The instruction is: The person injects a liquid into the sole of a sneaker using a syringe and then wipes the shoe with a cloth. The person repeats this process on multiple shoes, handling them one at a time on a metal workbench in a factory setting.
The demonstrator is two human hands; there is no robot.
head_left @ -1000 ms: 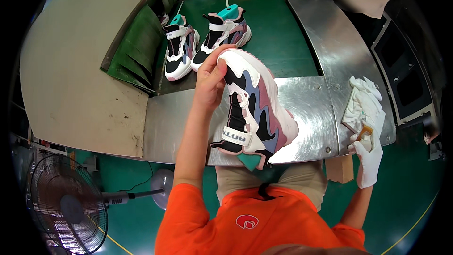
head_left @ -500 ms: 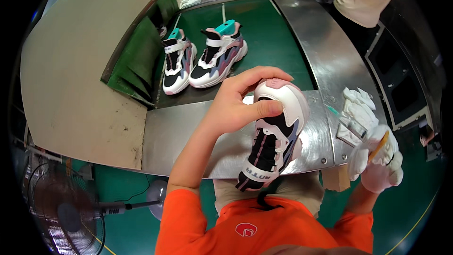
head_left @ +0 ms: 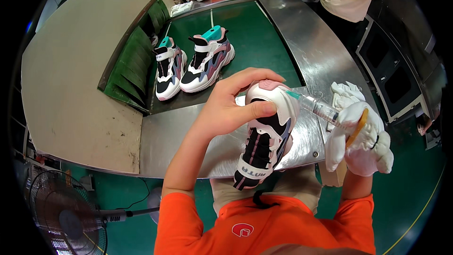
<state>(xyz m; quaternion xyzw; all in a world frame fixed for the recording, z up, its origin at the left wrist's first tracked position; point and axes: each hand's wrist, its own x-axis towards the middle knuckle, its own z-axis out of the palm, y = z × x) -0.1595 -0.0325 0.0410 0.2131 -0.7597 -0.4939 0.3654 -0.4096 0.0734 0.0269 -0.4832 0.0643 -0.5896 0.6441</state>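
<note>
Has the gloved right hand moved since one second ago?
Yes. The right hand rose from beside the white cloth toward the sneaker, bringing its syringe to the toe.

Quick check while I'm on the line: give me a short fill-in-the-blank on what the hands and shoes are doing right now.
1. The left hand holds a sneaker over the ____ table.
2. The right hand wears a ____ glove and grips a syringe.
3. The syringe tip touches the sneaker at its ____ end.
4. On the green belt stand ____ more sneakers.

Missing words: metal; white; toe; two
</note>
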